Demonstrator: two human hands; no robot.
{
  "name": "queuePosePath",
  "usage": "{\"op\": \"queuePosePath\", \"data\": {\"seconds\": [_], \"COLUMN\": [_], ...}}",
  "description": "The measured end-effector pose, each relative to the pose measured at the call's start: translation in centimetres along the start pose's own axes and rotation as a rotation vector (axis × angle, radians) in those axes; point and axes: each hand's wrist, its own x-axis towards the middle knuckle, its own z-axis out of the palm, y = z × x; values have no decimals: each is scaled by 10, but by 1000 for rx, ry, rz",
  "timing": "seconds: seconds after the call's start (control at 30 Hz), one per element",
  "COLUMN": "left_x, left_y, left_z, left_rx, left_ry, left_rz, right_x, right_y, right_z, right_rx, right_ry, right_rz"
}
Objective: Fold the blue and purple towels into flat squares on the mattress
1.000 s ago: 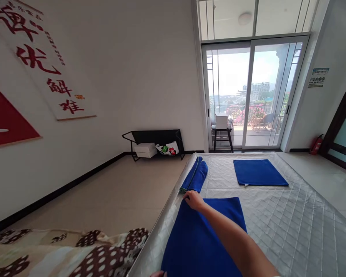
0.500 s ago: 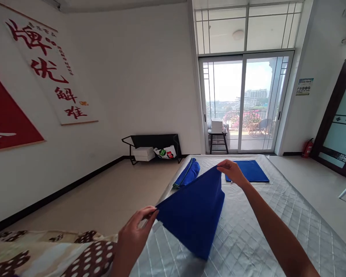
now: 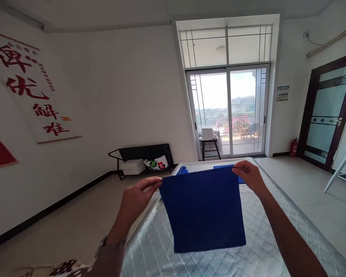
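Observation:
A dark blue square cloth (image 3: 204,211) hangs nearly flat above the bed, held up by its two top corners. My left hand (image 3: 140,194) pinches the top left corner between thumb and fingers. At the top right corner, my right hand (image 3: 248,176) has the same kind of pinch. Under the cloth lies a silver quilted mattress cover (image 3: 265,231). Behind the cloth's upper edge, a bunched blue cloth (image 3: 182,170) and a flat blue cloth (image 3: 241,180) lie on the far part of the bed, both mostly hidden.
A black bench frame (image 3: 144,152) with white boxes (image 3: 133,166) and a printed bag (image 3: 156,163) stands by the far wall. Beyond the bed are a black stool (image 3: 210,145) and a sliding glass door (image 3: 245,115). Patterned bedding (image 3: 67,267) is at lower left.
Both hands have risen and moved apart, pulling the cloth's top edge nearly level. The cloth, slanted and folded before, now hangs as a flat square. The view has shifted right and up.

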Motion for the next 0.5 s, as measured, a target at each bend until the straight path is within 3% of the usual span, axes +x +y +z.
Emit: {"op": "queuePosePath", "data": {"seconds": [0.17,0.37,0.5], "left_x": [3,2,-1], "left_y": [6,8,10], "left_z": [15,26,29], "left_rx": [-18,-80,-114], "left_ry": [-58,-77,-71], "left_rz": [19,23,72], "right_x": [-11,-30,-39], "right_y": [4,-8,-13], "right_z": [-13,-24,-28], "right_rx": [-175,-295,-316], "right_ry": [47,-9,-11], "right_rz": [-73,-199,-204]}}
